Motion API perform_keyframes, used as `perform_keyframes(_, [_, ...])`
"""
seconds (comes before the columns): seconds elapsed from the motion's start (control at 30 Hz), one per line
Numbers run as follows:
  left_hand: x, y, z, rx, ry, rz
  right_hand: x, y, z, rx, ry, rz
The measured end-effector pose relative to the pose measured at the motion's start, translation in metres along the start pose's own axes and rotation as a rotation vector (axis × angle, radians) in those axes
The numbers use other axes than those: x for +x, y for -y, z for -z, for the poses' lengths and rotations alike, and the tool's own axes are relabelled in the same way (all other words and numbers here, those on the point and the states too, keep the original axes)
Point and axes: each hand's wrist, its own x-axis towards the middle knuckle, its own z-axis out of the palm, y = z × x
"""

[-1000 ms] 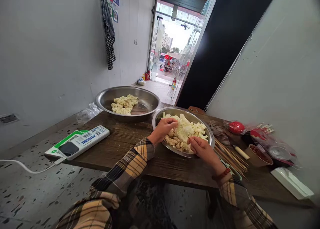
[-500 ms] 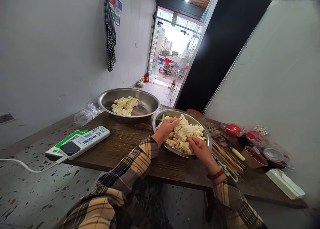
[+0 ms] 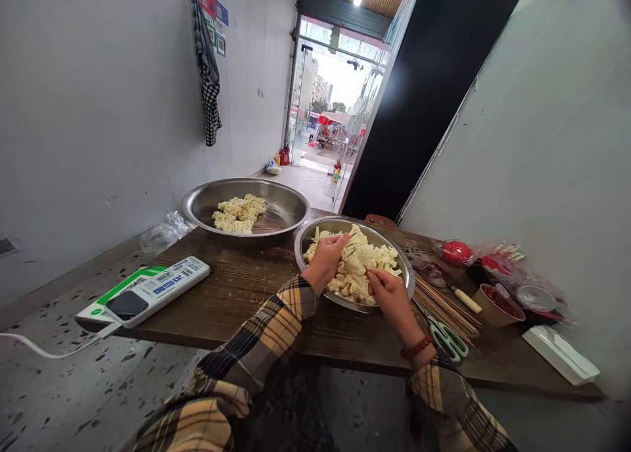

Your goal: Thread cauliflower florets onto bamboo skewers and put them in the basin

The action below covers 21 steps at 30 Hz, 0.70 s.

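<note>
Pale cauliflower florets (image 3: pixel 377 255) fill a round steel basin (image 3: pixel 407 278) on the dark wooden table, and both hands are over it. My left hand (image 3: pixel 326 260) is closed at the basin's left side, fingertips pinching a cauliflower floret whose stems show beside them. Over the front right part of the basin, my right hand (image 3: pixel 392 295) is closed in a pinch close to the florets; what lies between its fingertips is too small to make out. Thin bamboo skewers (image 3: pixel 446 307) lie in a bundle right of the basin, with green-handled scissors (image 3: pixel 449 343) beside them.
A larger steel basin (image 3: pixel 197 223) at the back left holds cauliflower and thin sticks. A white device (image 3: pixel 162 291) with a cable lies at the left. To the right are a wooden-handled knife (image 3: pixel 466 299), a paper tub (image 3: pixel 500 307), plastic bags and a white packet (image 3: pixel 562 355).
The view has shifted slightly, with the scene moving left. My hands stay closed over the basin; the left fingers have turned slightly upward and the hands remain about as far apart.
</note>
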Motion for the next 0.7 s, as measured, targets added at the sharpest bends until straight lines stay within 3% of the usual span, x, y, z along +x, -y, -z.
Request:
perform_keyframes(0.23, [0.003, 0.006, 0.0, 0.006, -0.046, 0.024, -0.005, 0.003, -0.002, 0.033, -0.071, 0.03])
perform_keyframes(0.7, [-0.004, -0.006, -0.003, 0.278, 0.052, -0.058, -0.012, 0.003, -0.007, -0.047, -0.189, 0.066])
